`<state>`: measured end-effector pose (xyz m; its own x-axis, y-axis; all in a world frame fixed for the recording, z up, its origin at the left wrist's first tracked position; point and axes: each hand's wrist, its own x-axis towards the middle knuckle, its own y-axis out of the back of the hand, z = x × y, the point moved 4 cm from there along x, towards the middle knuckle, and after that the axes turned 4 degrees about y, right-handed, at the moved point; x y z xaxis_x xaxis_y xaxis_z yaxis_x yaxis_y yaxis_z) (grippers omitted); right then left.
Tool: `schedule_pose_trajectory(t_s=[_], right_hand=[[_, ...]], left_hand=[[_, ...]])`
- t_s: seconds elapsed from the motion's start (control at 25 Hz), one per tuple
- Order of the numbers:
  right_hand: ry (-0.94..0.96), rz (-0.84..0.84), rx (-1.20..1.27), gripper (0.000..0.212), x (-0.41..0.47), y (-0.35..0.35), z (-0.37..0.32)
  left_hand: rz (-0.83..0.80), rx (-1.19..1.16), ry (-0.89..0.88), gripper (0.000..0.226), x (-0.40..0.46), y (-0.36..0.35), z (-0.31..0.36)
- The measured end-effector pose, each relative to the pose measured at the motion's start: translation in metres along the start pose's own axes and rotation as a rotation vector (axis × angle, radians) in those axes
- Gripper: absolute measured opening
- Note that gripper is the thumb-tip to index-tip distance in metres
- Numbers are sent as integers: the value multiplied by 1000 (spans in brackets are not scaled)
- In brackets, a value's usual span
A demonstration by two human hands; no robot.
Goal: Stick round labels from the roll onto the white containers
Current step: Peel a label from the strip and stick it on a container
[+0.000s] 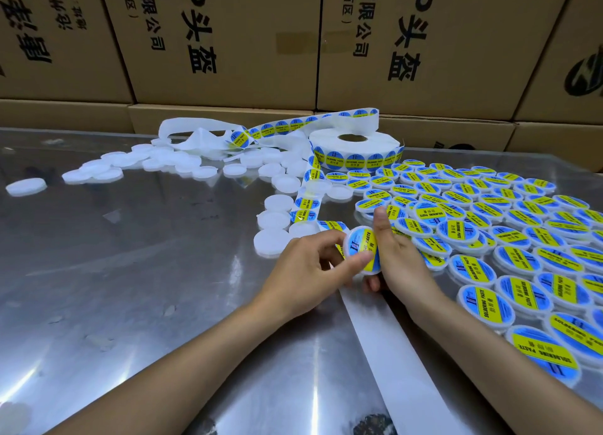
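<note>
Both hands hold one round white container [360, 250] with a blue and yellow label on its top, tilted above the metal table [146, 288]. My left hand [303, 271] pinches it, the thumb pressing on the label. My right hand [396, 258] grips its right side, thumb pointing up. The label roll [354, 147] lies flat behind, and its strip of labels [306, 193] runs down toward my hands. Several plain white containers [277, 219] lie to the left of the strip. Many labelled containers [509, 239] cover the table on the right.
Bare white backing strip [385, 336] trails from under my hands to the near table edge. More crumpled backing [195, 134] lies behind the plain containers. One plain container [26, 186] sits alone at far left. Stacked cardboard boxes [228, 43] wall off the table's back.
</note>
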<state>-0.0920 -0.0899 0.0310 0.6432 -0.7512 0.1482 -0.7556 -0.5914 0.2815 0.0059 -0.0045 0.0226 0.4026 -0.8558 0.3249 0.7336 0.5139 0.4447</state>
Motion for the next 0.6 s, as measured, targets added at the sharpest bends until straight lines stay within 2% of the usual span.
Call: schedule_pose_trajectory(t_s=[0.12, 0.28, 0.4, 0.6], right_hand=[[20, -14, 6, 52, 4, -3, 4], [-73, 48, 128, 18, 11, -1, 13], [-107, 119, 123, 18, 15, 12, 19], [-17, 311, 217, 7, 22, 46, 12]], left_hand=[[30, 57, 44, 31, 4, 5, -6], [-110, 396, -24, 37, 4, 0, -8], [-217, 687, -99, 38, -1, -7, -11], [-223, 692, -105, 49, -4, -4, -9]])
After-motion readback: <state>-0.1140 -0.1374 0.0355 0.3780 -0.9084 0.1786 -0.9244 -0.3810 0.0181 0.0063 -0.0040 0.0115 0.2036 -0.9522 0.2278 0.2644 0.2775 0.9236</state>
